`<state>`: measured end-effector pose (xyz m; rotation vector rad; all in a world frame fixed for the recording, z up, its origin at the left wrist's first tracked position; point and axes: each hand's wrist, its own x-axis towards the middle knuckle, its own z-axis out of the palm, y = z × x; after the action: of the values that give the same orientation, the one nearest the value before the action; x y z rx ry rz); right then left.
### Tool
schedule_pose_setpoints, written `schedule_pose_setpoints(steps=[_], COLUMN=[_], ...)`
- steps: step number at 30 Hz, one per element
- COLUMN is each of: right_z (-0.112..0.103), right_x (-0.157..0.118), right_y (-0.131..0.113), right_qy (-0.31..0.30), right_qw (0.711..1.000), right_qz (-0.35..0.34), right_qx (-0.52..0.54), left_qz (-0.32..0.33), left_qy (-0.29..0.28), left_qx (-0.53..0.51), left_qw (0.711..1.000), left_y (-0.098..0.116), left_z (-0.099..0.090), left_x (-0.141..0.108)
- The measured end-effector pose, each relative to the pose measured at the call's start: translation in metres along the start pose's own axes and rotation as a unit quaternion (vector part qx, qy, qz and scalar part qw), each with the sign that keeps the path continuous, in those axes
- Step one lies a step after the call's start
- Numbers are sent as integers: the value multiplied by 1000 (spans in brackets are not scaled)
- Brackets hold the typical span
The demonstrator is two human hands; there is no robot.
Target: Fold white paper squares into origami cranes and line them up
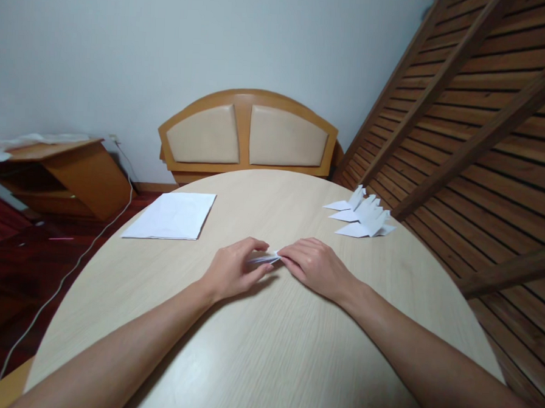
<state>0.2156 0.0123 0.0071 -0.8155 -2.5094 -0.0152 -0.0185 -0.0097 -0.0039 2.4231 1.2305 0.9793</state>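
A small piece of white folded paper (264, 259) is held between my two hands just above the middle of the table. My left hand (237, 268) curls around its left part, the thumb along the near edge and the index finger on the far side. Its left end is hidden inside that hand. The right tip of the paper is pinched by my right hand (317, 267), thumb underneath and fingers bent over it. Beyond my right hand stand several white origami birds (367, 218), lined up close together with pointed ends to the left.
A stack of white paper sheets (171, 217) lies at the left of the round wooden table (265, 350). A headboard (246, 132) stands behind the table. Slatted wood (485, 148) slants along the right. A cable (84, 255) runs past the left side near a wooden cabinet (86, 176).
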Motion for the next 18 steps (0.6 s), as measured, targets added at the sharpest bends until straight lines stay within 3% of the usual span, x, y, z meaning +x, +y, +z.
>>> schedule_pose_setpoints(steps=[4, 9, 11, 14, 18], right_z=[-5, -8, -5, 1, 9], right_x=[0, 2, 3, 5, 6], right_y=[0, -6, -10, -15, -20], right_qy=[78, 136, 145, 148, 123], right_qw=[993, 971, 957, 932, 894], right_qz=[48, 107, 138, 180, 215], right_qx=[75, 164, 211, 276, 373], left_qz=[-43, 30, 25, -32, -77], left_qy=[71, 61, 66, 86, 79], left_qx=[-114, -182, -176, -174, -214], left_qw=[990, 981, 982, 980, 971], left_y=[-3, -2, 1, 5, 6], left_z=[-1, -4, -1, 6, 13], left_x=[0, -2, -1, 2, 5])
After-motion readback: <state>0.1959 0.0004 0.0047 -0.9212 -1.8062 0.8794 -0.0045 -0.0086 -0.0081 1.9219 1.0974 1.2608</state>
